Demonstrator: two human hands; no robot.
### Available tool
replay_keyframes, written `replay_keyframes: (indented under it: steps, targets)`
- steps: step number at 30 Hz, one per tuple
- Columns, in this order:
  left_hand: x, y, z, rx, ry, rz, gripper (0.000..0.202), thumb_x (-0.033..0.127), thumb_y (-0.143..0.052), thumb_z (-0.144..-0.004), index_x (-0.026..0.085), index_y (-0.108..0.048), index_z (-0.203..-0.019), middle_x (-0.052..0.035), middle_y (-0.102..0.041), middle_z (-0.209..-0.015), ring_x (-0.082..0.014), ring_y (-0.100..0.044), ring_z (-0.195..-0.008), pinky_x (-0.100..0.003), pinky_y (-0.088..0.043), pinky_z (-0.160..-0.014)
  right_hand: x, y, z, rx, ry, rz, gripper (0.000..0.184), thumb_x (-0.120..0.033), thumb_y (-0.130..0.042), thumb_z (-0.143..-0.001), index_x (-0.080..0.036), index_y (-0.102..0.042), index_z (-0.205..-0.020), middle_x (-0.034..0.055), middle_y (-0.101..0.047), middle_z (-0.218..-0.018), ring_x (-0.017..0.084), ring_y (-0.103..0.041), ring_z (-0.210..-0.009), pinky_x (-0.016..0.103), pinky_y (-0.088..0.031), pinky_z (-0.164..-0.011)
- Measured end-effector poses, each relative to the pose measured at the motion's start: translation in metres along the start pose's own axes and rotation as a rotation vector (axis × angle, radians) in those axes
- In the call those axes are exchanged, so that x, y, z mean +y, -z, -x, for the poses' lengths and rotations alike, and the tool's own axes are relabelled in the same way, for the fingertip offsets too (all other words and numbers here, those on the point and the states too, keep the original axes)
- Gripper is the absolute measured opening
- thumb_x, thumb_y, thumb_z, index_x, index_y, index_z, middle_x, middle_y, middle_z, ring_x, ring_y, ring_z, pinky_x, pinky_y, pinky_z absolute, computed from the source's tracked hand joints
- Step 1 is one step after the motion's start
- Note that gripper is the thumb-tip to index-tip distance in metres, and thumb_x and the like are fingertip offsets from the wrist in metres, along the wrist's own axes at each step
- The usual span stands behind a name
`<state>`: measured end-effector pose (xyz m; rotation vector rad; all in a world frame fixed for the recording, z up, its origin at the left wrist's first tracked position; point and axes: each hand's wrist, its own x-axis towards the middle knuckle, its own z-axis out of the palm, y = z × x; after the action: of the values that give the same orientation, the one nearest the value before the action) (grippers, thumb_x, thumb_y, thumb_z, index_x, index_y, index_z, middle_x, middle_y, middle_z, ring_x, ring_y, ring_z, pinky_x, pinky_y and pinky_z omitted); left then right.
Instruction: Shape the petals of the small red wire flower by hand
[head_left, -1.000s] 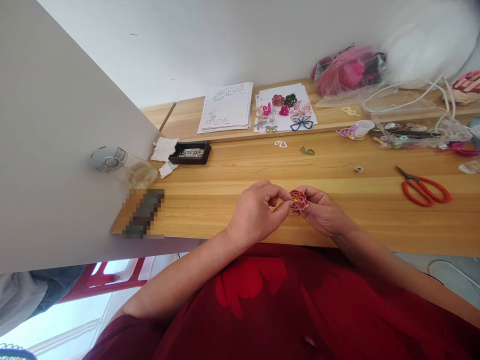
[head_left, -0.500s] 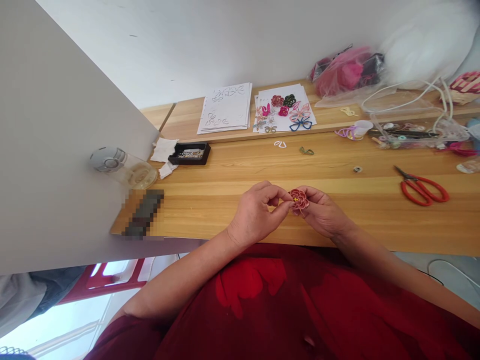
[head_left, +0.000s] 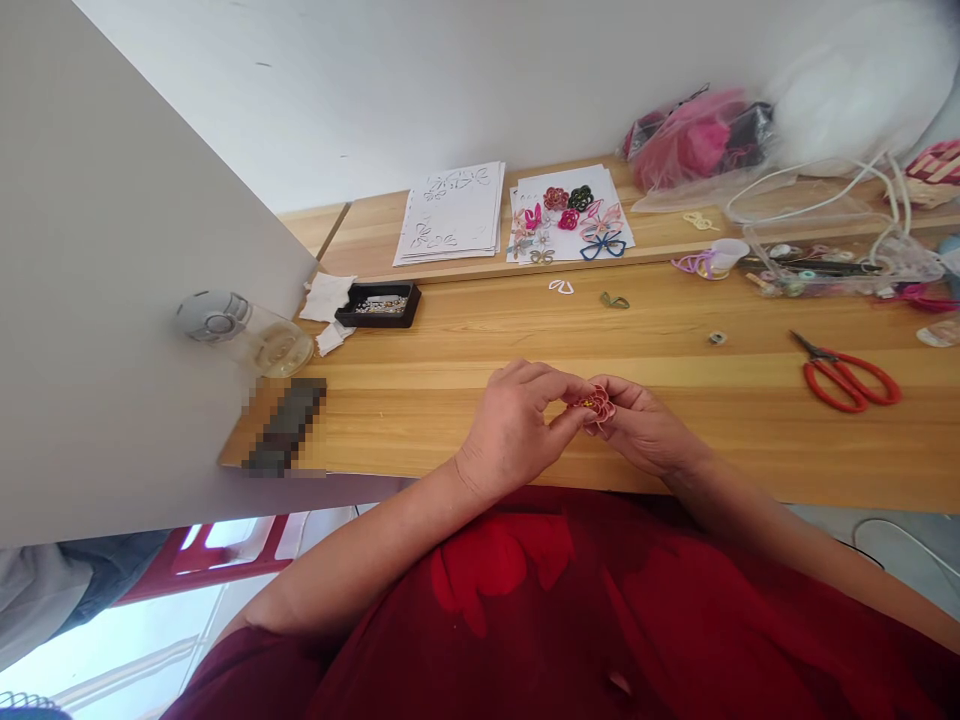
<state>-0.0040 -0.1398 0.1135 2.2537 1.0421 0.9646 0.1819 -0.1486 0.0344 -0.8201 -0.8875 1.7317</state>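
A dusky pink craft flower (head_left: 601, 403) with layered looped petals and a yellow centre is held between my two hands, just above the front part of the wooden table. My left hand (head_left: 519, 420) pinches the flower's left petals between thumb and fingers. On the other side, my right hand (head_left: 643, 425) grips it from the right and below, so its underside is hidden. Beyond my hands lie a small white loop piece (head_left: 561, 287) and an olive-green loop piece (head_left: 615, 300). A small spool (head_left: 717, 338) sits to the right.
Red-handled scissors (head_left: 851, 385) lie at right. A black tray (head_left: 380, 306) of beads and a clear bottle (head_left: 255, 330) stand at left. Along the back are drawn paper sheets (head_left: 454, 220), finished flowers on paper (head_left: 574, 215) and a clear plastic box (head_left: 825, 265).
My left fingers have shifted slightly further over the flower's left petals, and the flower has tilted a little. Both hands keep hold of it.
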Motion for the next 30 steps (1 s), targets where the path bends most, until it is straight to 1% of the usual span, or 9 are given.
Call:
replay_keyframes:
  steps: [3,8,11,14,16,20,24,27,30]
  targets:
    - [0.0,0.001,-0.001,-0.021,-0.003,-0.004,0.006,0.023,-0.07,-0.088,0.023,-0.074,-0.091,-0.0012,-0.077,-0.092,-0.0169,-0.066,-0.086,-0.033,-0.048,-0.083,-0.001,0.0,0.0,0.0,-0.009,0.024,0.033,-0.041,-0.091,-0.068,-0.021,-0.068,-0.081,-0.0009,-0.057,-0.072,0.012,-0.046,-0.063,0.024,-0.04,-0.06]
    - [-0.002,0.0,-0.002,-0.045,0.0,-0.017,0.007,0.024,-0.068,-0.089,0.024,-0.075,-0.091,-0.0015,-0.077,-0.092,-0.0171,-0.066,-0.086,-0.033,-0.048,-0.084,-0.004,-0.004,-0.001,0.011,-0.042,0.025,0.038,-0.044,-0.093,-0.063,-0.021,-0.067,-0.077,-0.0008,-0.056,-0.071,0.012,-0.045,-0.061,0.025,-0.041,-0.059]
    - [-0.005,-0.001,-0.003,-0.039,0.005,0.03,0.009,0.027,-0.07,-0.088,0.023,-0.074,-0.095,-0.0024,-0.076,-0.092,-0.0169,-0.065,-0.087,-0.032,-0.049,-0.083,-0.005,-0.005,-0.002,0.028,-0.081,-0.02,0.038,-0.042,-0.095,-0.06,-0.022,-0.069,-0.077,0.0,-0.06,-0.076,0.012,-0.048,-0.064,0.025,-0.043,-0.059]
    - [-0.009,0.0,-0.002,-0.005,0.041,0.107,0.018,0.027,-0.073,-0.086,0.02,-0.071,-0.102,-0.003,-0.074,-0.088,-0.0154,-0.064,-0.083,-0.03,-0.05,-0.079,-0.005,-0.005,-0.003,0.052,-0.103,-0.062,0.038,-0.039,-0.097,-0.057,-0.023,-0.072,-0.08,0.0013,-0.064,-0.083,0.012,-0.05,-0.066,0.023,-0.044,-0.059]
    - [-0.012,0.001,-0.001,0.019,0.091,0.133,0.017,0.025,-0.07,-0.088,0.019,-0.071,-0.104,-0.0027,-0.073,-0.088,-0.0141,-0.064,-0.081,-0.029,-0.05,-0.077,-0.005,-0.004,-0.003,0.064,-0.105,-0.086,0.038,-0.038,-0.097,-0.056,-0.023,-0.074,-0.083,0.0015,-0.065,-0.083,0.011,-0.05,-0.064,0.023,-0.044,-0.057]
    - [-0.019,0.0,0.004,0.033,0.176,0.161,0.013,0.019,-0.065,-0.09,0.02,-0.071,-0.101,-0.0028,-0.074,-0.092,-0.0127,-0.066,-0.081,-0.027,-0.051,-0.077,-0.005,-0.003,-0.004,0.072,-0.121,-0.131,0.04,-0.035,-0.097,-0.057,-0.022,-0.075,-0.086,0.0019,-0.066,-0.081,0.011,-0.051,-0.062,0.023,-0.043,-0.054]
    - [-0.023,-0.004,0.006,0.029,0.191,0.182,0.013,0.019,-0.066,-0.088,0.02,-0.072,-0.1,-0.002,-0.074,-0.09,-0.0124,-0.066,-0.08,-0.027,-0.051,-0.076,-0.001,0.001,-0.007,0.038,-0.151,-0.171,0.04,-0.033,-0.097,-0.059,-0.022,-0.075,-0.09,0.001,-0.065,-0.079,0.011,-0.051,-0.062,0.022,-0.044,-0.054]
    - [-0.025,-0.006,0.006,0.034,0.192,0.177,0.014,0.019,-0.068,-0.088,0.021,-0.072,-0.101,-0.0014,-0.074,-0.088,-0.0124,-0.065,-0.079,-0.027,-0.051,-0.076,0.002,0.003,-0.009,0.038,-0.161,-0.191,0.037,-0.031,-0.096,-0.06,-0.023,-0.076,-0.09,0.0002,-0.063,-0.074,0.011,-0.051,-0.062,0.022,-0.044,-0.054]
    - [-0.026,-0.007,0.006,0.035,0.18,0.166,0.013,0.019,-0.066,-0.089,0.021,-0.073,-0.1,-0.0018,-0.074,-0.089,-0.0128,-0.065,-0.081,-0.027,-0.051,-0.077,0.004,0.005,-0.011,0.04,-0.169,-0.212,0.036,-0.03,-0.096,-0.06,-0.022,-0.076,-0.09,0.0002,-0.063,-0.075,0.011,-0.051,-0.061,0.021,-0.044,-0.054]
